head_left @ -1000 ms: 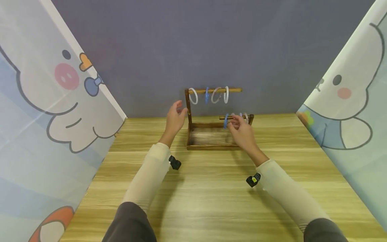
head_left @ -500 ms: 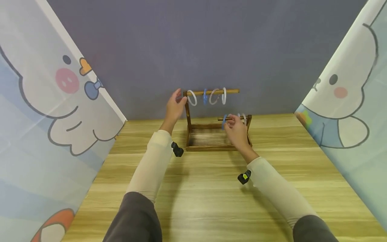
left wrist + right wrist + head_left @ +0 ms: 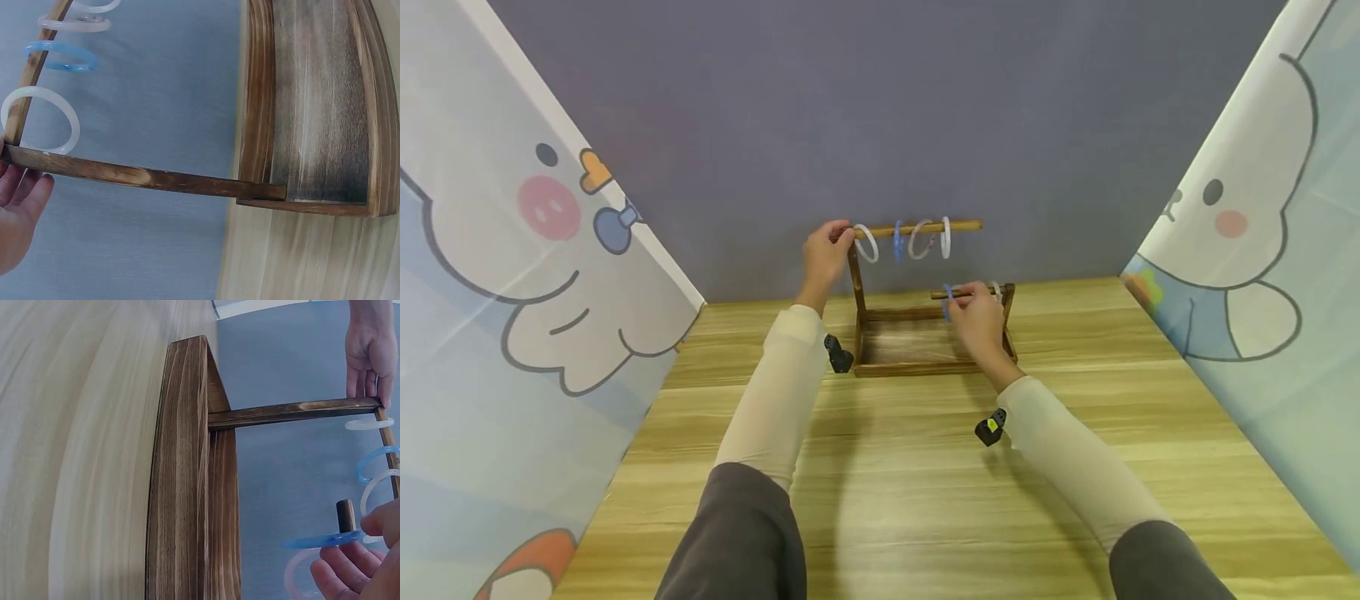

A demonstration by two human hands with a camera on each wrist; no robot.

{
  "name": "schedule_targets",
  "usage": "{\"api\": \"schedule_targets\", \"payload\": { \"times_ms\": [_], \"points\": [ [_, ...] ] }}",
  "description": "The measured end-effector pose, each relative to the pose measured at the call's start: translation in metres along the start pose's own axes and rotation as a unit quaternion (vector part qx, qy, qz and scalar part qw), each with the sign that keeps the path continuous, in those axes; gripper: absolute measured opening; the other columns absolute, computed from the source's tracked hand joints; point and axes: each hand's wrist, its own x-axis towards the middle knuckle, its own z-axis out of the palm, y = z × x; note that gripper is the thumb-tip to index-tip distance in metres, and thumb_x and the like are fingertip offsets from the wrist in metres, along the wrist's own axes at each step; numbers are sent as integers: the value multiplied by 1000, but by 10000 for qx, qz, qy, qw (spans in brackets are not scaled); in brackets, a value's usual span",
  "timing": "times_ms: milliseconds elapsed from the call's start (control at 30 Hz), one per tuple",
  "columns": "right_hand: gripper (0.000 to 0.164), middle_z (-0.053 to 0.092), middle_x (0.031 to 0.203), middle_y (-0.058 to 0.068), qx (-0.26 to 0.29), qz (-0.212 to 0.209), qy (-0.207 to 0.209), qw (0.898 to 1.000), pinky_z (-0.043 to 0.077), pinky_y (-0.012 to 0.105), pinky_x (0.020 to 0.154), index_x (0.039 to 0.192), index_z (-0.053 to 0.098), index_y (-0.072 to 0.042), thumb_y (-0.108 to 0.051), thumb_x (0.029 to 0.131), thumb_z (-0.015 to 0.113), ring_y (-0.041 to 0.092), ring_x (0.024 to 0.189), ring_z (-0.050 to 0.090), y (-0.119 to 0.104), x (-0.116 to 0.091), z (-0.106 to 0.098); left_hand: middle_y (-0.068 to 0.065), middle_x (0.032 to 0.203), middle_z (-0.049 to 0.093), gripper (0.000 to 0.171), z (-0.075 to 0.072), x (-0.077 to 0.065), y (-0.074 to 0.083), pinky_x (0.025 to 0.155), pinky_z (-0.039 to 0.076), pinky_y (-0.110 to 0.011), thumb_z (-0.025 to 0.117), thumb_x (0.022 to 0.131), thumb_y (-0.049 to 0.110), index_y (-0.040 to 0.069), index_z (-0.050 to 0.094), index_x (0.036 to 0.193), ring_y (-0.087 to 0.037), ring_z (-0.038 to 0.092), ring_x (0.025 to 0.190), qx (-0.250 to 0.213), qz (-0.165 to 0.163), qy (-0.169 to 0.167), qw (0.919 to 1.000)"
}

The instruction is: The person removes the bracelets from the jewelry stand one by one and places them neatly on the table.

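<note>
A dark wooden bangle stand [image 3: 925,367] has a tray base, a tall left post with a long upper rod and a short right post with a lower rod. My left hand [image 3: 824,258] grips the top of the tall post, fingers and thumb on either side in the right wrist view. With my right hand [image 3: 979,325] I pinch a blue bangle [image 3: 322,541] near the free end of the lower rod [image 3: 345,515]. On the upper rod hang a white bangle [image 3: 74,122], a blue bangle [image 3: 62,56], a pale pink bangle [image 3: 75,25] and another white bangle [image 3: 946,239].
Behind the right hand, a pale bangle [image 3: 997,292] hangs on the lower rod, partly hidden. A pale pink bangle [image 3: 294,575] shows below the blue one in the right wrist view. The wood-grain table [image 3: 917,483] meets a grey backdrop [image 3: 910,108], with cartoon-printed panels [image 3: 1247,275] at both sides.
My left hand has risen from beside the tall post to its top and taken hold there. The right hand's fingers have closed in on the lower rod's blue bangle. The view has shifted slightly.
</note>
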Motion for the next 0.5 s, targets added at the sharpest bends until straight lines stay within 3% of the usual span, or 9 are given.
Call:
{"api": "schedule_targets", "payload": {
  "times_ms": [233,500],
  "points": [
    [29,78,103,18,20,-96,98,9999,53,51,96,119,67,1,-16,95,69,35,92,75,1,4,1,-7,126,70,34,-3,5,-4,97,54,-36,59,105,34,15,67,132,-22,64,116,245,92,-247,9994],
    [18,78,96,18,-177,-404,146,9989,41,49,109,103,74,2,-12,92,69,33,90,76,6,9,4,-7,124,68,33,-6,7,-7,95,54,-38,59,105,34,15,65,132,-22,65,110,135,-60,-504,9986]
  ]
}}
